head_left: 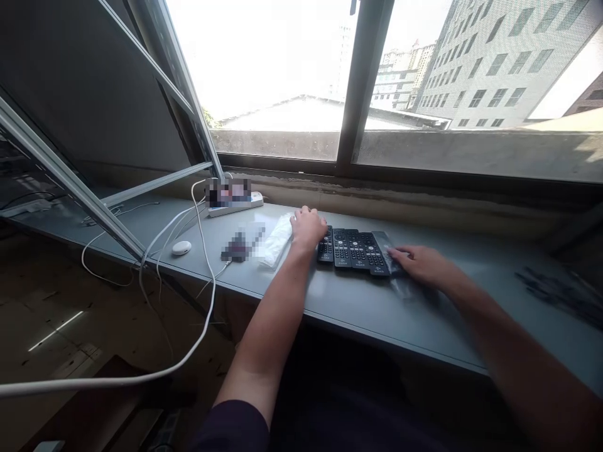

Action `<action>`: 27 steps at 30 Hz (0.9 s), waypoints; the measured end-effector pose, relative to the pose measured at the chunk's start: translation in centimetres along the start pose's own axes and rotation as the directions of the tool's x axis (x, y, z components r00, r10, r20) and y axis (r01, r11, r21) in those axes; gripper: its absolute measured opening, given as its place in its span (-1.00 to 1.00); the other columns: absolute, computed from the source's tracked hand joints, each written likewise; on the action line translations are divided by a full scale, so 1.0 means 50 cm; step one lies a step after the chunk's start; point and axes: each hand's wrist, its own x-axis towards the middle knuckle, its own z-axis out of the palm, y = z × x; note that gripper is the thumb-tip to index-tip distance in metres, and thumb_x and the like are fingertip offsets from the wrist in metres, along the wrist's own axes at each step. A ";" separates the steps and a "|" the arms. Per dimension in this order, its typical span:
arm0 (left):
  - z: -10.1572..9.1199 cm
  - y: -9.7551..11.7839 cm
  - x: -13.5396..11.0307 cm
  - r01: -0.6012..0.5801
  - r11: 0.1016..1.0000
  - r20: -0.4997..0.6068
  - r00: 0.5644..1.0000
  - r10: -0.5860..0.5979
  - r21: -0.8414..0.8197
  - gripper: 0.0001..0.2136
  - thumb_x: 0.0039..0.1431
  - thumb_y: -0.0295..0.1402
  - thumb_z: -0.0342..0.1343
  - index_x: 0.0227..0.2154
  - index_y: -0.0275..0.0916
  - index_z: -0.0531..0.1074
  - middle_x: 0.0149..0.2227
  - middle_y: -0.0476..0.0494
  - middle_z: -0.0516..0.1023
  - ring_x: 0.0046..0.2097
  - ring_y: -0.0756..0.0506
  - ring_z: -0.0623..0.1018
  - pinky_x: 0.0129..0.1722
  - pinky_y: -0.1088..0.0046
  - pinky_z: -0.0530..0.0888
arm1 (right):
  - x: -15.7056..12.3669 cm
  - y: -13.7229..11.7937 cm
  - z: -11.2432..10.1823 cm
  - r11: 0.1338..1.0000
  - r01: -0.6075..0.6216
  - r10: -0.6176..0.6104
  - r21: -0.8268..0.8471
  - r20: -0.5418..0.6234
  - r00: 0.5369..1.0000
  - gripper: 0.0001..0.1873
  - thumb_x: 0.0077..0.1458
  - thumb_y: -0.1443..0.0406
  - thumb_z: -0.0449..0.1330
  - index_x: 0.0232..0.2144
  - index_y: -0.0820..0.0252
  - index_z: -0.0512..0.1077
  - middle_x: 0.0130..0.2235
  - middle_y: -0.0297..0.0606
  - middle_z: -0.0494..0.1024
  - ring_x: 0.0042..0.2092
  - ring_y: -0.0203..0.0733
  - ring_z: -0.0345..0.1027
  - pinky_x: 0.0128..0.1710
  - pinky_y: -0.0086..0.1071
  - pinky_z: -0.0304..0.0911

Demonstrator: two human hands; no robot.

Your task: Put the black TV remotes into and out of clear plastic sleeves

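Several black remote controls (355,248) lie side by side in a row on the grey tabletop, buttons up. My left hand (308,227) is palm down at the row's left end, between the leftmost remote and a stack of white, translucent plastic bags (277,242). Its fingers are bent and slightly apart; the fingertips are partly hidden. At the row's right end, my right hand (421,265) pinches a clear plastic bag (400,287) between thumb and fingers. The bag lies against the rightmost remote, and the hand is a little blurred.
Left of the bags are a blurred-out device with a cable (238,248), a round white puck (181,248) and a power strip (235,204). A white cable (207,320) loops over the table's front edge. Metal shelf framing (117,229) stands left; dark items (560,292) lie far right.
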 end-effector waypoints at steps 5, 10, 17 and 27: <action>0.013 -0.009 0.004 0.139 0.986 0.082 0.986 -0.146 0.093 -0.43 0.47 -0.10 0.06 0.42 -0.25 0.44 0.50 -0.56 0.38 0.53 -0.48 0.31 0.55 -0.11 0.11 | 0.002 0.004 0.003 1.000 -0.025 0.025 0.007 -0.007 1.000 -0.24 0.50 -0.22 -0.03 0.23 0.09 0.71 0.06 0.06 0.79 0.08 0.34 0.67 0.00 -0.06 0.45; 0.014 -0.011 0.006 0.195 0.971 0.115 0.971 -0.212 0.138 -0.35 0.46 -0.06 0.03 0.48 -0.30 0.39 0.66 -0.58 0.04 0.68 -0.56 0.01 0.59 -0.24 -0.05 | -0.003 -0.001 -0.004 0.998 -0.059 0.060 0.019 -0.056 0.997 -0.26 0.49 -0.21 -0.01 0.16 0.11 0.74 0.03 0.10 0.79 0.01 0.32 0.68 -0.08 -0.07 0.43; 0.009 -0.014 0.011 0.270 0.959 0.174 0.944 -0.281 0.084 -0.31 0.46 -0.02 0.01 0.47 -0.37 0.41 0.65 -0.63 0.04 0.67 -0.57 0.05 0.58 -0.24 0.04 | -0.003 -0.009 -0.010 0.997 -0.078 0.079 0.019 -0.047 0.996 -0.25 0.49 -0.22 -0.01 0.20 0.10 0.72 0.07 0.08 0.79 0.03 0.32 0.67 -0.16 -0.10 0.42; 0.005 -0.013 0.007 0.267 0.962 0.182 0.945 -0.273 0.062 -0.20 0.47 -0.01 0.03 0.56 -0.51 0.21 0.65 -0.67 0.02 0.67 -0.49 0.07 0.60 -0.03 0.07 | -0.005 -0.015 -0.016 0.997 -0.068 0.070 0.036 -0.069 0.995 -0.29 0.46 -0.20 0.03 0.20 0.09 0.70 0.03 0.05 0.79 0.01 0.30 0.66 -0.13 -0.10 0.39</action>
